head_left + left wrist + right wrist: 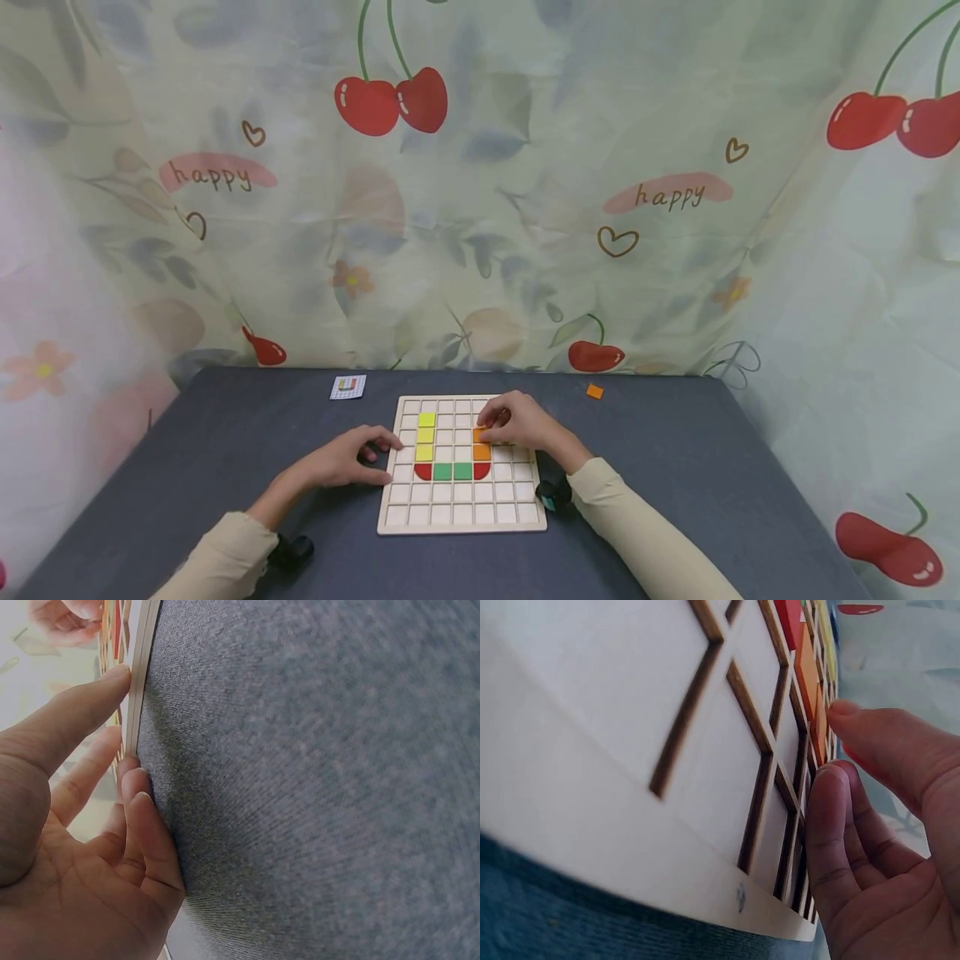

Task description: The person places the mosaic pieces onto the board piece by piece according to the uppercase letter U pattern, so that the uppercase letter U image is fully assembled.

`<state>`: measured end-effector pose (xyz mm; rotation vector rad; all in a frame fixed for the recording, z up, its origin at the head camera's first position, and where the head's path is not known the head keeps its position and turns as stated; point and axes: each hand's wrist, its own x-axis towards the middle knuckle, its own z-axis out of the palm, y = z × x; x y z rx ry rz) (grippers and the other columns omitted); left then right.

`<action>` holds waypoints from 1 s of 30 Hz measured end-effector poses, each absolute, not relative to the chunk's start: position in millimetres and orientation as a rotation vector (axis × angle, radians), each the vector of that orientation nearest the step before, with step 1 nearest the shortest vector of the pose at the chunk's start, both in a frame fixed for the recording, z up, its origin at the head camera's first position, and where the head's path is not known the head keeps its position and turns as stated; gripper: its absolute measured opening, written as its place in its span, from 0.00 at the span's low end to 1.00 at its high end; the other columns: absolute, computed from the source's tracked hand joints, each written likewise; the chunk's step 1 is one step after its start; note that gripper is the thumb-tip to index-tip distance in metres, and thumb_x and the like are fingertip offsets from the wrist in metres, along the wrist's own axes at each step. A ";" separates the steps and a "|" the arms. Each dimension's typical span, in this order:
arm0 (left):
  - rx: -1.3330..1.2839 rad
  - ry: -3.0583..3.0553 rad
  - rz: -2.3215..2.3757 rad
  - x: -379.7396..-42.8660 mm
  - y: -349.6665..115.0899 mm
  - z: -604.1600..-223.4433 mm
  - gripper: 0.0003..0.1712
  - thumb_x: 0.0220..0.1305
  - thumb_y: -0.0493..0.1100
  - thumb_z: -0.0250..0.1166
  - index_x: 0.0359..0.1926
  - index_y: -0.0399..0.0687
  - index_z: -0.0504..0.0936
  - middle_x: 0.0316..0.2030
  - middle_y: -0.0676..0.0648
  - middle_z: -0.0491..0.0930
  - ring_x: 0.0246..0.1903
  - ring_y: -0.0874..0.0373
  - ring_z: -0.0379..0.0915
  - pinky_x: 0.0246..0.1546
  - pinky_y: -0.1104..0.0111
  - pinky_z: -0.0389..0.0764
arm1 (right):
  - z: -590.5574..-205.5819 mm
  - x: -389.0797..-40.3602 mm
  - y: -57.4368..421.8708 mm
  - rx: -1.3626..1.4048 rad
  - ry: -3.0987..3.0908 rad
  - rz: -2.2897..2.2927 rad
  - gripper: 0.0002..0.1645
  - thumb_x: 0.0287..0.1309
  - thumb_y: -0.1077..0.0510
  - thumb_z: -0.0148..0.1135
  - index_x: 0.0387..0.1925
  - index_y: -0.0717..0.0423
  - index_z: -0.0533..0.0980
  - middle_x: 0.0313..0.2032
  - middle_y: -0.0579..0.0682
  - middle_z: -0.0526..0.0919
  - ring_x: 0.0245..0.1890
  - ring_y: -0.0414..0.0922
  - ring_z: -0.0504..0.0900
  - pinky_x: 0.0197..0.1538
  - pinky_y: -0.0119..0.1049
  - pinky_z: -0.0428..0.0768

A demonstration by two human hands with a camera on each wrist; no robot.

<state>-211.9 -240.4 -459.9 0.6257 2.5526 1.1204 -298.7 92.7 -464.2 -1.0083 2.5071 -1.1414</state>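
Observation:
A pale wooden grid board (pixel 461 527) lies on the dark cloth. My left hand (pixel 352 457) rests at its left edge, thumb and fingertips touching the rim with fingers loosely extended. Over the right part of the board, my right hand (pixel 525 421) has its thumb and index finger at the edges of an orange tile (pixel 820 724), partly hidden by the fingers. A second orange tile (pixel 482 452) sits just below it in the grid. Three yellow tiles (pixel 425 435) form a column on the left, and green tiles (pixel 453 472) lie between two red rounded tiles (pixel 423 472).
A small printed card (pixel 348 387) with a coloured grid pattern lies behind the board to the left. Another loose orange tile (pixel 595 391) is at the back right. A patterned curtain (pixel 480 208) hangs behind the table (pixel 652 500) and along its sides.

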 end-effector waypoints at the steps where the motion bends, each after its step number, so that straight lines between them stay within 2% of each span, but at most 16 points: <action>1: 0.626 2.553 1.120 -212.0 -240.3 -459.9 0.25 0.61 0.41 0.76 0.57 0.41 0.80 0.49 0.44 0.74 0.44 0.49 0.71 0.47 0.54 0.73 | -464.8 -299.1 93.9 -1.014 2.501 -1.153 0.08 0.59 0.60 0.75 0.39 0.55 0.86 0.32 0.41 0.84 0.31 0.41 0.80 0.38 0.36 0.78; 9: 0.625 2.569 1.086 -214.7 -241.6 -462.8 0.25 0.61 0.43 0.76 0.57 0.43 0.80 0.48 0.45 0.74 0.44 0.51 0.71 0.48 0.56 0.73 | -466.2 -299.9 112.4 -1.045 2.411 -1.282 0.09 0.64 0.58 0.71 0.43 0.59 0.86 0.37 0.43 0.86 0.34 0.46 0.83 0.40 0.39 0.80; 16: 0.608 2.570 1.085 -216.1 -242.2 -464.2 0.25 0.61 0.44 0.76 0.57 0.45 0.80 0.48 0.46 0.74 0.44 0.51 0.71 0.48 0.54 0.73 | -466.4 -297.3 136.1 -1.020 2.387 -1.334 0.10 0.65 0.58 0.70 0.44 0.60 0.85 0.37 0.47 0.86 0.33 0.52 0.84 0.37 0.40 0.81; 23: 0.602 2.567 1.090 -215.7 -241.9 -463.9 0.25 0.61 0.43 0.76 0.57 0.44 0.81 0.48 0.46 0.74 0.43 0.51 0.71 0.47 0.54 0.72 | -465.9 -295.7 163.7 -0.979 2.438 -1.324 0.11 0.66 0.58 0.69 0.45 0.61 0.85 0.39 0.48 0.86 0.33 0.49 0.80 0.36 0.37 0.78; 30: 0.605 2.567 1.088 -215.5 -241.2 -462.7 0.25 0.61 0.43 0.76 0.57 0.44 0.80 0.48 0.46 0.74 0.43 0.51 0.71 0.47 0.54 0.72 | -465.8 -297.1 196.6 -0.925 2.445 -1.344 0.13 0.66 0.58 0.69 0.47 0.63 0.84 0.39 0.49 0.85 0.34 0.52 0.82 0.38 0.42 0.81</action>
